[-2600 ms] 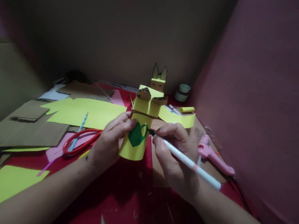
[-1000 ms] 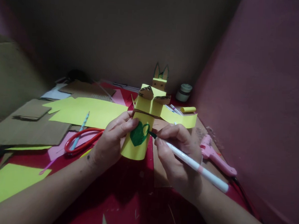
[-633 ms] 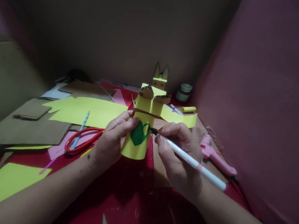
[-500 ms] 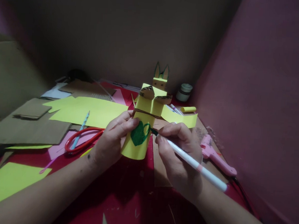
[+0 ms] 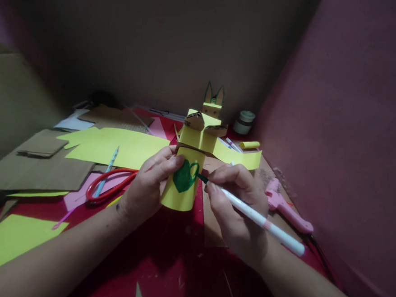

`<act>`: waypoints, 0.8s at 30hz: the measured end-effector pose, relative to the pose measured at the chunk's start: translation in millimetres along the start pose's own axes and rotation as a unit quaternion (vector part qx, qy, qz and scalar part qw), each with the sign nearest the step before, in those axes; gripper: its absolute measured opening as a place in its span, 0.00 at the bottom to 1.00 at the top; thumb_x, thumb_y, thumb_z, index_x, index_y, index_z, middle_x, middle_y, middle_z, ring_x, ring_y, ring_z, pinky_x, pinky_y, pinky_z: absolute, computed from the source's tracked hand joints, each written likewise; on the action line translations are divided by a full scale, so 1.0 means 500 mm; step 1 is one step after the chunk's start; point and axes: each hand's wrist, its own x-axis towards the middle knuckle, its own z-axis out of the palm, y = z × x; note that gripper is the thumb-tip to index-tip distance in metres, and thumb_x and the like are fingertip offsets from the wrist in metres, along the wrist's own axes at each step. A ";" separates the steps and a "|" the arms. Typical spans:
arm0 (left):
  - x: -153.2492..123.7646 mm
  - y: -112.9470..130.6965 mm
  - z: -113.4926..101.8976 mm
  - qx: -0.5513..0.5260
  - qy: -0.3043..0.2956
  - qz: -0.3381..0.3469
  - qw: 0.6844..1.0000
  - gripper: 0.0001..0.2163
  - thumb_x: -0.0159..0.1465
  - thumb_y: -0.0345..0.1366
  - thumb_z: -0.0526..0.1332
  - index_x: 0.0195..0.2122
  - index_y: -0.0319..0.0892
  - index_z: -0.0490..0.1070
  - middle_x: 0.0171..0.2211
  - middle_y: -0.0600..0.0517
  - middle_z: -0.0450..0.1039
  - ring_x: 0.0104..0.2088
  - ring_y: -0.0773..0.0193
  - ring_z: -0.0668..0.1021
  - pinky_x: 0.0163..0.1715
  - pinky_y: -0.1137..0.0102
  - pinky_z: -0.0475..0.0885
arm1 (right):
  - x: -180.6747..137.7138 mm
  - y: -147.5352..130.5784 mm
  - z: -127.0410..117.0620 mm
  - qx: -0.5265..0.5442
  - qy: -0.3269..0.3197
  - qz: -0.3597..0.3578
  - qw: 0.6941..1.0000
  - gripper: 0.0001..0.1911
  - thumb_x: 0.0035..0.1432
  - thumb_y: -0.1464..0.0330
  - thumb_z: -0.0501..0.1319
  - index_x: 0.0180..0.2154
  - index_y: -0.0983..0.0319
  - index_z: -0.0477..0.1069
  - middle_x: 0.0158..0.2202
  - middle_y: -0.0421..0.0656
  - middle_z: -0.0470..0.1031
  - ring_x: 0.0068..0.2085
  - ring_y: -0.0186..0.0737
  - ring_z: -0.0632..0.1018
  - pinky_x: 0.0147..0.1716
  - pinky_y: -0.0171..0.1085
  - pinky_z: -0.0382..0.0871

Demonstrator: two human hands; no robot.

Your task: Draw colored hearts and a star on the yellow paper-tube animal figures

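Note:
My left hand (image 5: 155, 177) is closed around a yellow paper tube (image 5: 181, 199), its thumb pressed on the front. On the tube is a green heart (image 5: 183, 178), mostly coloured in, with a bare yellow patch in its upper right lobe. Between the fingers of my right hand (image 5: 237, 196) is a white marker (image 5: 261, 220), its dark green tip touching the heart's right edge. Above the tube, and seemingly joined to it, sits a yellow paper and cardboard piece (image 5: 200, 135) with corrugated cut edges. Behind stands a cardboard figure (image 5: 212, 109) with pointed ears.
Yellow paper sheets (image 5: 116, 147), flat cardboard (image 5: 47, 169), red-handled scissors (image 5: 91, 195) and a blue pencil (image 5: 107, 171) lie on the left. A pink glue gun (image 5: 287, 209) with a cord lies right. A lidded jar (image 5: 244, 122) stands behind, on the red table (image 5: 163, 263).
The marker tip has shifted slightly down and left along the heart's right lobe. A little more green covers that edge. My left hand and the tube have barely moved.

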 end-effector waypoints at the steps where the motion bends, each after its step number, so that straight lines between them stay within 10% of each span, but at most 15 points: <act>1: 0.001 -0.001 -0.001 0.000 -0.001 0.000 1.000 0.13 0.64 0.37 0.63 0.48 0.39 0.70 0.35 0.50 0.79 0.26 0.62 0.78 0.25 0.69 0.74 | 0.001 0.002 0.000 0.001 0.003 -0.001 1.000 0.04 0.57 0.71 0.61 0.31 0.58 0.67 0.28 0.36 0.70 0.29 0.32 0.71 0.28 0.34 0.66; 24: 0.002 -0.007 -0.011 -0.004 0.004 0.002 1.000 0.08 0.64 0.39 0.65 0.38 0.39 0.75 0.28 0.51 0.77 0.25 0.64 0.75 0.25 0.73 0.72 | -0.001 0.026 -0.008 0.132 -0.036 0.040 0.990 0.04 0.60 0.72 0.62 0.34 0.57 0.71 0.27 0.36 0.70 0.31 0.35 0.73 0.29 0.34 0.67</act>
